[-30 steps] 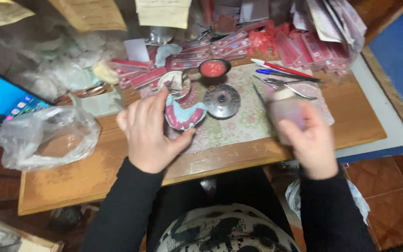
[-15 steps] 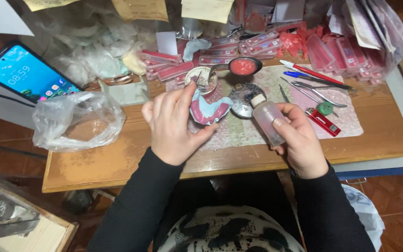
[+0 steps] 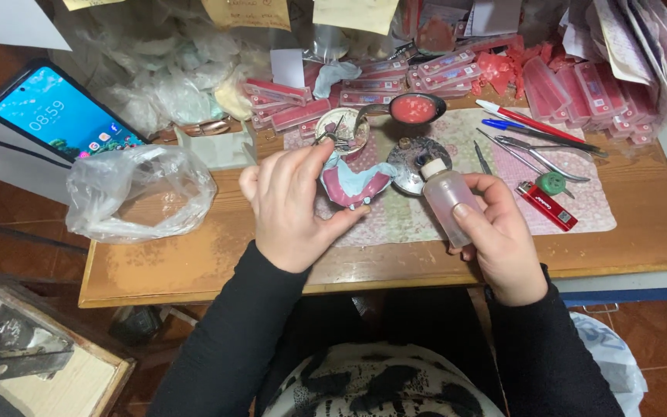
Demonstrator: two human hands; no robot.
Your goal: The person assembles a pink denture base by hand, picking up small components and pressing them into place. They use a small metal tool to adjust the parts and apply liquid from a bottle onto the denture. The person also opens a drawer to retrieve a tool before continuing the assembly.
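Observation:
My left hand point(image 3: 293, 202) grips a pink and pale blue dental cast point(image 3: 353, 185) just above the patterned mat point(image 3: 580, 197) on the wooden desk point(image 3: 194, 259). My right hand point(image 3: 499, 232) holds a small clear plastic bottle point(image 3: 448, 199), tilted with its nozzle pointing up and left toward a round metal dish point(image 3: 408, 159). A black bowl of pink paste point(image 3: 414, 109) sits behind the dish. A round white cup with a tool in it point(image 3: 339, 126) stands behind the cast.
A phone point(image 3: 59, 110) with a lit screen leans at the left, beside a crumpled clear plastic bag point(image 3: 137, 191). Red and blue pens point(image 3: 530, 123), metal pliers point(image 3: 546, 154) and a red lighter point(image 3: 547, 205) lie at the right. Stacks of pink boxes point(image 3: 441, 69) line the back.
My right hand has brought the bottle left toward the metal dish and the cast. My left hand still holds the cast. The view has shifted so the phone shows more fully.

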